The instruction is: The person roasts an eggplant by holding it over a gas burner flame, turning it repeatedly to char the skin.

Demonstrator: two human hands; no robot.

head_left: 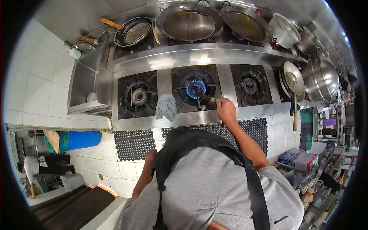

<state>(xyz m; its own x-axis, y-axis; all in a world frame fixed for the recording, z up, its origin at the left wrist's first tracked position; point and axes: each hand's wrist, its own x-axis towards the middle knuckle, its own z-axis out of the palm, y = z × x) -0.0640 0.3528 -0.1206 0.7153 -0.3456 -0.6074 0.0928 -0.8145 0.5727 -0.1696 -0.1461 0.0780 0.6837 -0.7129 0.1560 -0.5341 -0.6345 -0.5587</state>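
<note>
Blue flames (196,89) burn in a ring on the middle burner of the steel stove (165,78). My right hand (226,110) is closed at the stove's front edge, pinching the yellowish end of a dark, charred-looking item (203,94). The item's far end lies over the flames; what it is I cannot make out. My left hand (151,154) hangs low beside my body, mostly hidden by the forearm and apron, its fingers unclear. A grey cloth (166,107) is draped between the left and middle burners.
Wide pans (189,24) and a pot (284,30) line the raised back shelf. Stacked woks with a ladle (293,82) stand at the right. A steel sink (85,85) is at the left. Another person (34,168) bends at the far left.
</note>
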